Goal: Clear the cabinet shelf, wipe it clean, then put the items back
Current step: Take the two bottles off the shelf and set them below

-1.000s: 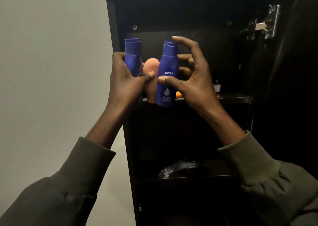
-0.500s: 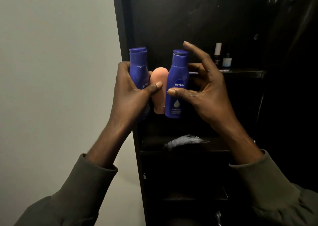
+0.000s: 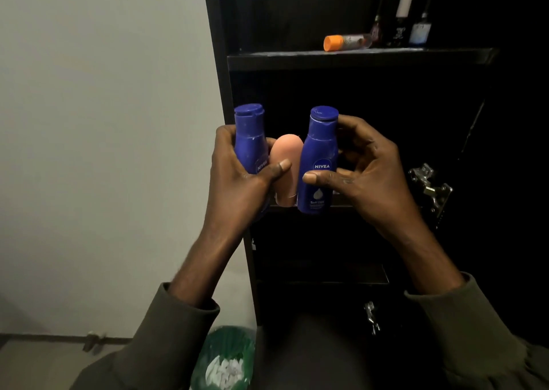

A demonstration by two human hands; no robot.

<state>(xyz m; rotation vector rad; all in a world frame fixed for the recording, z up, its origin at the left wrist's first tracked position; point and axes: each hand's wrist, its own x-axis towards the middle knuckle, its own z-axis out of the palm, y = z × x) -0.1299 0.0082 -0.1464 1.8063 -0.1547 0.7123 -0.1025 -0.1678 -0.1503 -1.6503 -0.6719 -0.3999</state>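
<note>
green bin holding white scraps, low beside pale wall.

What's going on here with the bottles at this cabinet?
A person stands at an open dark cabinet. The left hand grips a blue bottle and a peach container; the right hand holds another blue Nivea bottle. An orange-capped bottle and small bottles sit on the upper shelf.
</note>
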